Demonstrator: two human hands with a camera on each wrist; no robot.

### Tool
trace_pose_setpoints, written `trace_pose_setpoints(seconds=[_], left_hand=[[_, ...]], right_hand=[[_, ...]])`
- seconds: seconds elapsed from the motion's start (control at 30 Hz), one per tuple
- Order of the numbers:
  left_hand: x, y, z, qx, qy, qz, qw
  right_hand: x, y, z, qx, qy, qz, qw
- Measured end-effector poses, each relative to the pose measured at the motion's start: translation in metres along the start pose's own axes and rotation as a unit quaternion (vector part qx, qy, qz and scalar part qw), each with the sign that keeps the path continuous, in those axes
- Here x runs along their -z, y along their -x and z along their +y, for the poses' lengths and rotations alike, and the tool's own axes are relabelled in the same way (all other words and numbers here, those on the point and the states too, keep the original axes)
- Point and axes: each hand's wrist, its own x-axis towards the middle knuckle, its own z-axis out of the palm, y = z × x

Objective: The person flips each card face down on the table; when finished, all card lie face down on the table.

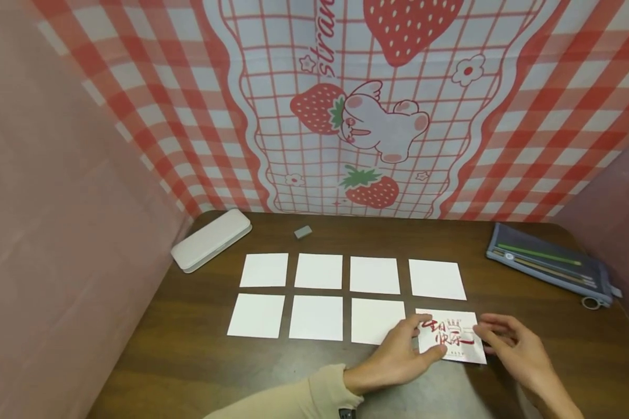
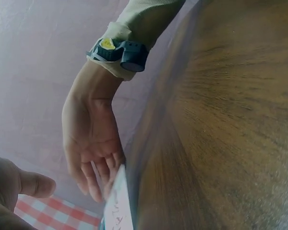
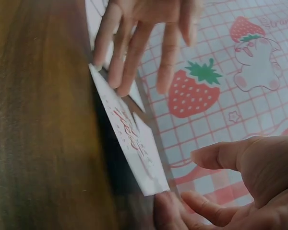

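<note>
A printed card (image 1: 453,336) with red writing and a cake drawing lies at the front right of two rows of white squares. On its left side is my left hand (image 1: 398,355), thumb and forefinger spread, fingertips right at its edges. My right hand (image 1: 519,349) is at its right edge; in the right wrist view, one fingertip of the right hand (image 3: 254,187) meets the corner of the card (image 3: 129,134) while the thumb stands apart. The left hand's fingers (image 3: 127,57) stretch straight down to the card's opposite end. Dark shadow shows under the card.
Several blank white squares (image 1: 316,317) lie in rows to the left and behind. A white case (image 1: 212,240) and a small grey block (image 1: 303,232) sit at the back. A blue mesh pencil pouch (image 1: 550,265) lies at right. A strawberry-print cloth (image 1: 314,145) hangs behind the table.
</note>
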Motion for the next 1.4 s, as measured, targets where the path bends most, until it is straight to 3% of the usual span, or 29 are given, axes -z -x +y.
trace_pose_setpoints(seconds=[0.1, 0.2, 0.27, 0.37, 0.53, 0.73, 0.97, 1.1, 1.27, 1.4], left_hand=[[0.0, 0.0, 0.0, -0.017, 0.003, 0.0, 0.9999], [-0.001, 0.0, 0.0, -0.025, 0.014, -0.003, 0.9996], [-0.002, 0.0, 0.0, -0.02, 0.021, -0.007, 0.9996], [-0.003, -0.001, 0.0, -0.008, 0.033, -0.011, 0.9994], [-0.003, -0.003, -0.001, -0.011, 0.101, -0.012, 0.9947], [0.0, -0.007, 0.0, -0.025, 0.224, 0.002, 0.9743], [0.007, -0.009, -0.002, -0.046, 0.259, 0.036, 0.9642], [0.011, -0.011, -0.005, -0.069, 0.229, 0.059, 0.9693], [0.018, -0.015, -0.01, -0.088, 0.136, 0.086, 0.9831], [0.022, -0.02, -0.016, -0.096, 0.08, 0.08, 0.9889]], right_hand=[[0.006, 0.0, 0.002, 0.012, -0.087, -0.013, 0.9961], [0.01, -0.001, 0.003, 0.024, -0.193, -0.049, 0.9796], [0.01, -0.002, 0.003, 0.028, -0.235, -0.09, 0.9674], [0.006, -0.002, 0.0, 0.019, -0.238, -0.153, 0.9589], [-0.01, 0.004, -0.01, -0.005, -0.145, -0.201, 0.9689], [-0.027, 0.011, -0.022, -0.021, -0.07, -0.16, 0.9843], [-0.026, 0.009, -0.024, -0.043, -0.027, -0.087, 0.9949], [-0.022, 0.005, -0.018, -0.036, -0.019, -0.052, 0.9978], [-0.018, 0.002, -0.008, -0.009, -0.024, -0.01, 0.9996], [-0.016, -0.001, -0.003, 0.016, -0.028, 0.021, 0.9993]])
